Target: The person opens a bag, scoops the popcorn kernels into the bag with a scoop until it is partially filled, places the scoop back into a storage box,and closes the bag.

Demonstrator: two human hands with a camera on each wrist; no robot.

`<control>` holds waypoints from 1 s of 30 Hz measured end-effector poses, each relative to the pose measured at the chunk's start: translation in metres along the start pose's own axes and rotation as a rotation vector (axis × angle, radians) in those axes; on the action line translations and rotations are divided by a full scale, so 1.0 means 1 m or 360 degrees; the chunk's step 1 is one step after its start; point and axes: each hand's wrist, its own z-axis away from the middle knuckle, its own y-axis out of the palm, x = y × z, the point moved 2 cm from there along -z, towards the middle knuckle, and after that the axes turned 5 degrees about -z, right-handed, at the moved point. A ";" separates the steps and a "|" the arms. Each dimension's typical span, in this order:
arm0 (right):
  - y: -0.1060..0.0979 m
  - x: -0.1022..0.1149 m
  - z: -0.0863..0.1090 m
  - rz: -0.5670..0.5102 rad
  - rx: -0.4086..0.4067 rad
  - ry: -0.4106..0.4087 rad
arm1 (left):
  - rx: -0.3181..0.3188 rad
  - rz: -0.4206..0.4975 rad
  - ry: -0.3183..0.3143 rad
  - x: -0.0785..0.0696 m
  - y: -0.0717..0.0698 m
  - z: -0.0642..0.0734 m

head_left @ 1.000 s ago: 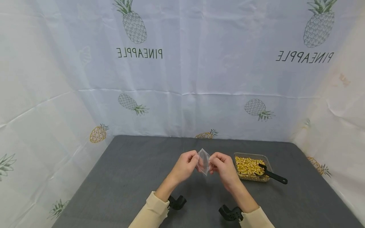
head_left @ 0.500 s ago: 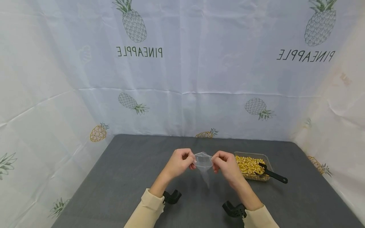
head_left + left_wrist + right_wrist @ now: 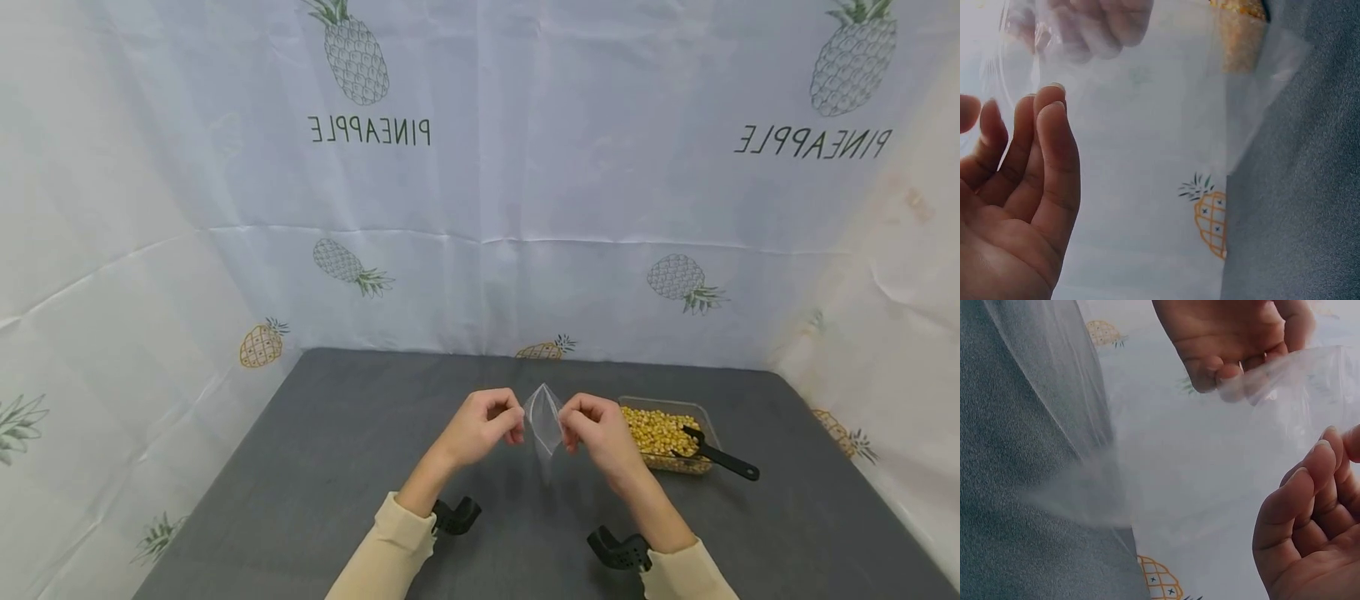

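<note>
A clear plastic bag hangs between the two hands, its mouth spread into a pointed, upright gap and its lower part trailing down. The left hand pinches the left side of the mouth with thumb and fingertips. Opposite it, the right hand pinches the right side. Seen from the left wrist, the sheer film of the bag spreads past the fingertips, with the other hand behind it. From the right wrist, the blurred bottom corner of the bag hangs over the grey table.
A clear rectangular container of yellow corn kernels stands just right of the right hand. A black scoop rests in it, its handle jutting over the right rim. The grey table meets a pineapple-print curtain behind.
The hands first spread apart, stretching the bag's mouth wide, then came slightly closer, so the mouth now gapes tall and narrow. The container and scoop have stayed put.
</note>
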 end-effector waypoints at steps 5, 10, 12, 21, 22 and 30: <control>0.002 0.004 -0.001 -0.0025 0.0027 -0.0018 | -0.0096 -0.0094 0.0133 -0.003 -0.002 -0.002; 0.002 0.005 -0.002 -0.0058 0.0030 -0.0017 | -0.0110 -0.0245 0.0207 -0.003 0.000 -0.001; 0.002 0.006 -0.002 -0.0065 0.0030 -0.0013 | -0.0011 -0.0288 0.0153 -0.003 0.004 0.000; 0.005 0.005 0.000 -0.0052 0.0062 0.0000 | 0.0204 -0.0375 -0.0085 -0.006 0.029 0.003; 0.005 0.005 0.000 -0.0050 0.0072 0.0000 | 0.0181 -0.0367 -0.0089 -0.006 0.030 0.003; 0.005 0.005 0.001 -0.0028 0.0120 -0.0014 | 0.0074 -0.0510 -0.0027 -0.003 0.029 0.003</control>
